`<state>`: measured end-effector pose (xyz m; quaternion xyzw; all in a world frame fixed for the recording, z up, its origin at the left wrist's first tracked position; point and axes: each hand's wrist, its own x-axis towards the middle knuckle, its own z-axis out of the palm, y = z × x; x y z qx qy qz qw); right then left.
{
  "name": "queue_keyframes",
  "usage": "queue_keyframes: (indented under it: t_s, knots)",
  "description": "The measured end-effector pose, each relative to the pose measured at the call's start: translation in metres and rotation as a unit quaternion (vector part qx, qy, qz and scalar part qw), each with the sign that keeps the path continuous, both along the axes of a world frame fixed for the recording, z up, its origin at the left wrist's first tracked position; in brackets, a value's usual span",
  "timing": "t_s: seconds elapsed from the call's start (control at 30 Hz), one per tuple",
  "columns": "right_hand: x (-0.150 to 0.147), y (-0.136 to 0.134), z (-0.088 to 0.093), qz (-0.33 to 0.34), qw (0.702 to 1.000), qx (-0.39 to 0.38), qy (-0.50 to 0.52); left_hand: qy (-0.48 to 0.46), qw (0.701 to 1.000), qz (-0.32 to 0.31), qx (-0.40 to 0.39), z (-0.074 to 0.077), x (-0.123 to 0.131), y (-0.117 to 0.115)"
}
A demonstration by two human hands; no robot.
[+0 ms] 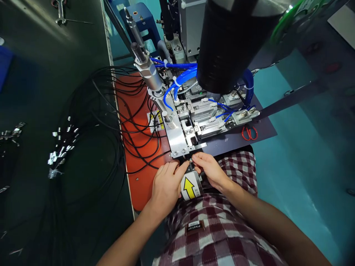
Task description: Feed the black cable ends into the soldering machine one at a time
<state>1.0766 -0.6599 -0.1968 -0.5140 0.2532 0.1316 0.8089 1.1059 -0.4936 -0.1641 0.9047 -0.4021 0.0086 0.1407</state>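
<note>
At the front edge of a bench machine (177,138), my two hands meet over a small metal guide. My right hand (209,168) pinches thumb and forefinger together at a tiny silvery piece (190,160), too small to name. From the other side my left hand (166,181) reaches to the same spot, its thumb and fingers closing in; what they hold is hidden. Below the fingertips lies a white label with a yellow arrow (189,187). Thin black cables (144,131) run over the red board (141,192) toward the machine, left of my hands.
A cable bundle with silvery ends (59,153) lies on the dark table at left. Red-handled scissors (249,133) rest on the grey plate at right. Blue air tubes (185,75) and a large black cylinder (227,48) stand above the machine. Wrenches (61,14) lie at upper left.
</note>
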Motion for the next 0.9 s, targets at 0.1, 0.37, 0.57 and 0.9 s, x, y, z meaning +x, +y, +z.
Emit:
queue_keyframes:
  t_s: [0.1, 0.37, 0.57, 0.9]
  knots:
    - [0.001, 0.000, 0.000, -0.008, 0.999, 0.048, 0.021, 0.002, 1.000, 0.006, 0.008, -0.002, -0.002, -0.001]
    - [-0.001, 0.001, 0.000, -0.017, 0.999, 0.035, 0.016, 0.061, 0.997, 0.030, -0.037, -0.003, 0.000, -0.001]
    - [0.000, 0.003, -0.002, -0.012, 1.000, -0.019, -0.013, 0.059, 0.993, 0.063, -0.083, -0.012, -0.006, 0.011]
    - [-0.002, 0.004, -0.006, -0.008, 0.991, -0.126, -0.051, -0.043, 0.994, 0.103, 0.022, -0.022, -0.041, 0.045]
